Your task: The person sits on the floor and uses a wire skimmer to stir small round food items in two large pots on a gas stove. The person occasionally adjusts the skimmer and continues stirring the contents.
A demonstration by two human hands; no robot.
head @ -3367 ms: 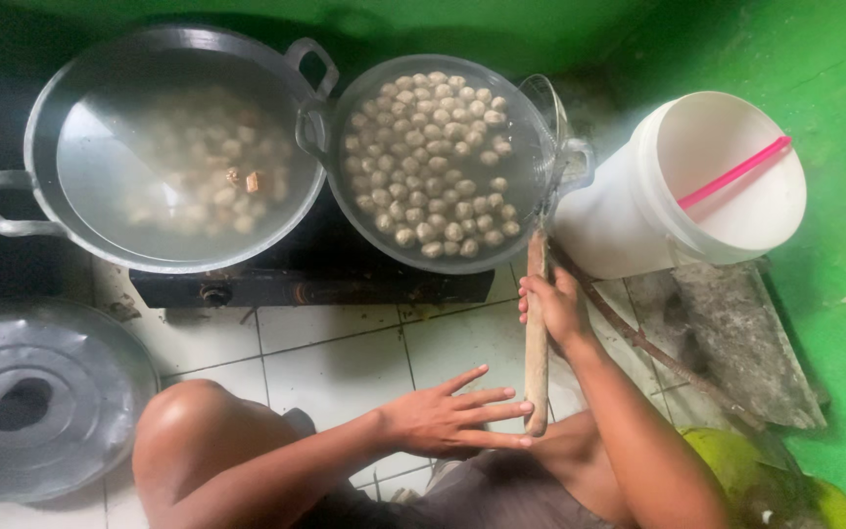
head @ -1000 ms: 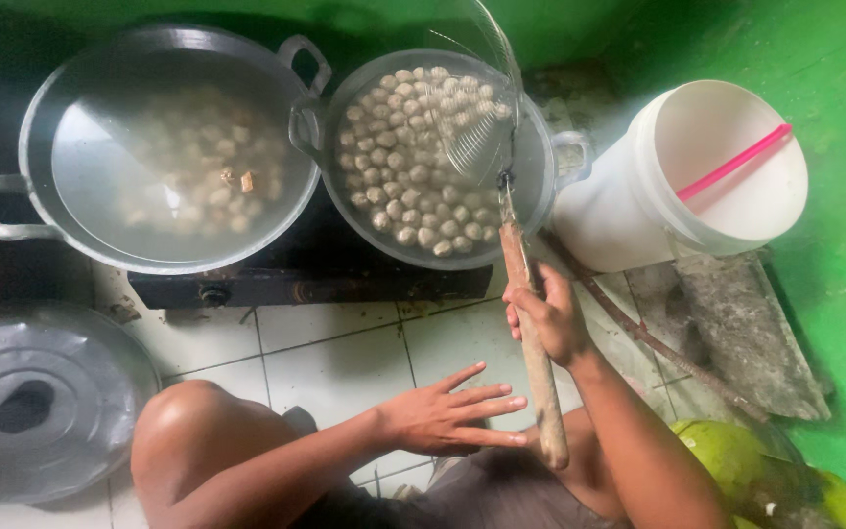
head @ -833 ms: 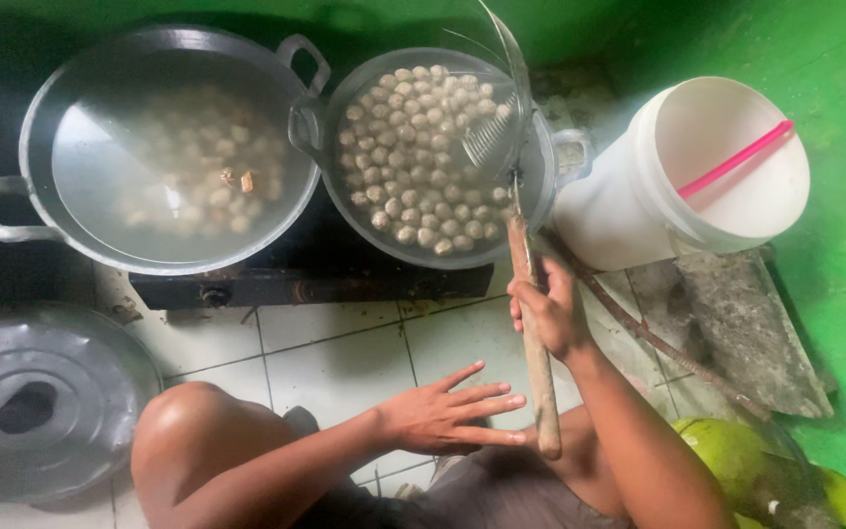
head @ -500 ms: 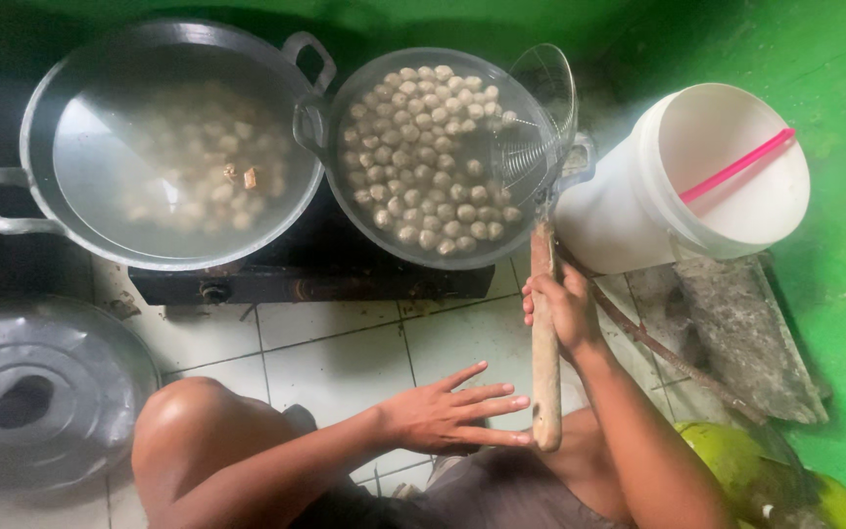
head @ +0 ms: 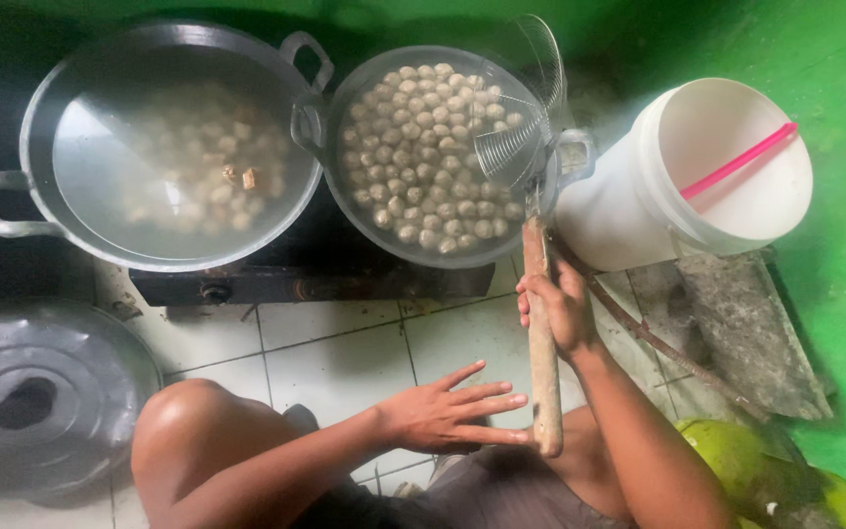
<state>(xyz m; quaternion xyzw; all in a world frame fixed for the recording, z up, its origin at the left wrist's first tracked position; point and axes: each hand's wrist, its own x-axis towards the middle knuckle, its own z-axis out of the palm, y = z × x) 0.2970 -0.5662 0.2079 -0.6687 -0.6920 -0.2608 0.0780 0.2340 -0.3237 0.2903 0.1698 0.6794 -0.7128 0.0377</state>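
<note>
My right hand point(head: 562, 306) grips the long wooden handle point(head: 540, 333) of a wire skimmer point(head: 521, 118), whose mesh bowl rests tilted at the right rim of a small pot point(head: 433, 250) full of pale meatballs point(head: 423, 137) in water. My left hand point(head: 452, 411) is flat and open, fingers spread, with the fingertips touching the lower end of the handle. A larger two-handled pot point(head: 31, 186) at the left holds cloudy water with more meatballs point(head: 198, 167). Both pots sit on a low dark stove point(head: 305, 279).
A white bucket point(head: 629, 196) with a pink handle stands right of the small pot. A grey metal lid point(head: 41, 402) lies on the white tiled floor at the lower left. My knee point(head: 188, 431) is in front. Green floor and a yellow-green object point(head: 736, 460) lie at the right.
The skimmer has swung from deep over the small pot back toward its right rim and turned more upright. My right hand shifted slightly right along the handle; the left hand stayed put.
</note>
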